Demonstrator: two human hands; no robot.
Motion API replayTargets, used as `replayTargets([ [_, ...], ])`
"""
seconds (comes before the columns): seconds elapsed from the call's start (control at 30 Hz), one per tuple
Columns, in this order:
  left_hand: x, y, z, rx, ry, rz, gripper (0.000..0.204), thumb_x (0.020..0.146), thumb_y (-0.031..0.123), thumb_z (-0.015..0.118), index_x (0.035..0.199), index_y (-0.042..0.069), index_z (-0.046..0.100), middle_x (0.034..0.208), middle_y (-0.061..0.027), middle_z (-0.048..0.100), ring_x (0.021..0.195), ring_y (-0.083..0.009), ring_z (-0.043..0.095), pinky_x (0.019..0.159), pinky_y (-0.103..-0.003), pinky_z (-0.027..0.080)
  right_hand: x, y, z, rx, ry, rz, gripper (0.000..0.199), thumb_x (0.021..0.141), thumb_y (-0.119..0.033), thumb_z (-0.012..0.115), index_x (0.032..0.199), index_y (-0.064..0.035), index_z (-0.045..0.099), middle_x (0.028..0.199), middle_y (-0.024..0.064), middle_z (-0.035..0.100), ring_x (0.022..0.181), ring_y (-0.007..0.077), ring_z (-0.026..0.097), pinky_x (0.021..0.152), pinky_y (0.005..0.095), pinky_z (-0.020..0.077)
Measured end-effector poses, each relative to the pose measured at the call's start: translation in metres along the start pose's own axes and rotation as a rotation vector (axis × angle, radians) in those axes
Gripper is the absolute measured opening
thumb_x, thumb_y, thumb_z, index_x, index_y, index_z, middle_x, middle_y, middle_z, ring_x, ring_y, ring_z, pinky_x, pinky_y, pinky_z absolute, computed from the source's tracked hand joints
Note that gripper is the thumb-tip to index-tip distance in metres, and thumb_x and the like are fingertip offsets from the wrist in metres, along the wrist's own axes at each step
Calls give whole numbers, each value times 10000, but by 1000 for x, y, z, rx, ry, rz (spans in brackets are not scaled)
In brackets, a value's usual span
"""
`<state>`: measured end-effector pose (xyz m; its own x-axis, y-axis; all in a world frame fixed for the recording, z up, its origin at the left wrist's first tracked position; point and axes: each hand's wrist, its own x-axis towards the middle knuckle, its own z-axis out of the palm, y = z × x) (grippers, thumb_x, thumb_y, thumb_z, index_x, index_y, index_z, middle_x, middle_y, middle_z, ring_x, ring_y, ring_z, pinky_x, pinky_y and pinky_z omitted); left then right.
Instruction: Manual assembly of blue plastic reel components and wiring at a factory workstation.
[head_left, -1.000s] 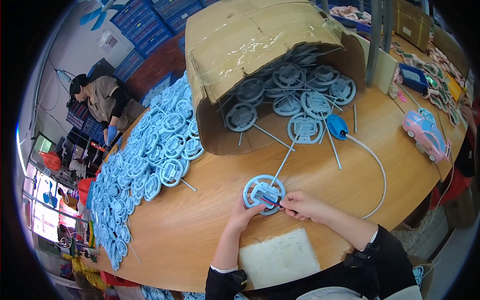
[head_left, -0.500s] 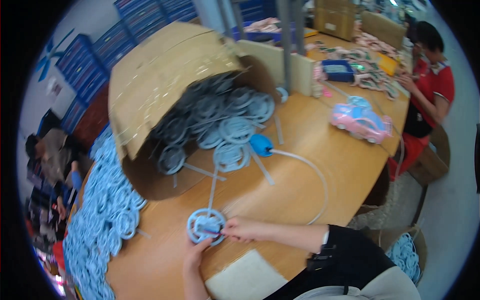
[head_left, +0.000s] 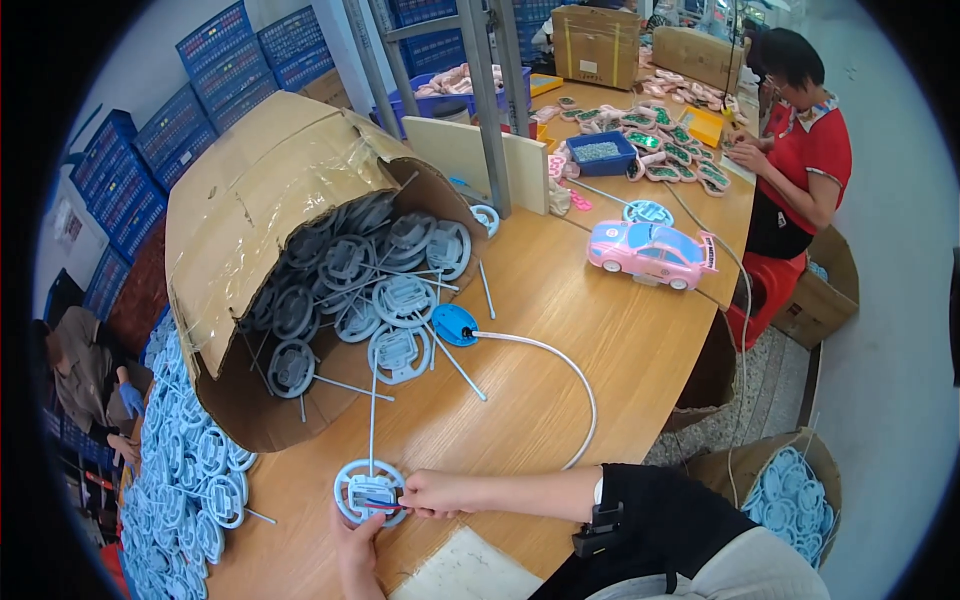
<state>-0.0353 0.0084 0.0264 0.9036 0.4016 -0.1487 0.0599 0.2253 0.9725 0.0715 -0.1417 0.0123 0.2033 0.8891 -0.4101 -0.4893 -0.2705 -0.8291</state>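
Observation:
A light blue, wheel-shaped plastic part [head_left: 350, 478] with a long thin stem lies low over the table, its stem pointing away from me. My left hand [head_left: 355, 540] grips its near rim, thumb on top. From the right, my right hand [head_left: 437, 493] pinches a thin red and dark blue piece [head_left: 384, 505] against the part's middle; I cannot make out its kind. Beyond, a large tipped cardboard box [head_left: 270, 170] spills similar wheel parts [head_left: 403, 298] onto the table. A blue oval piece [head_left: 455, 324] with a white cable sits beside them.
Many light blue parts [head_left: 185, 490] are heaped at left. A pink toy car [head_left: 650, 253] stands at right, and a pale sheet [head_left: 468, 570] lies near me. A box of blue parts [head_left: 790, 505] is on the floor. One co-worker [head_left: 815, 150] sits far right, another [head_left: 85, 370] at left.
The whole view has shifted, so the table and hands appear farther left and the picture is sharper. Both hands stay on the same wheel-shaped part.

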Motion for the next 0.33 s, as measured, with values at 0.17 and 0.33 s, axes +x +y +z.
replayTargets([
  [0.17,2,1,-7,-18,-26,-32,634,596,-112,569,1169,15,329,1044,-109,482,932,-211,516,771,-313,461,2,0,2,1,9,-1,191,854,-216,424,789,-38,451,529,-10,408,369,41,284,300,191,180],
  [0.33,-3,7,-10,-31,15,-89,660,594,-105,598,1180,24,320,1081,-101,457,977,-216,485,806,-328,443,3,-3,3,-36,42,10,214,858,-244,426,793,-42,454,525,-9,409,364,41,289,297,191,182],
])
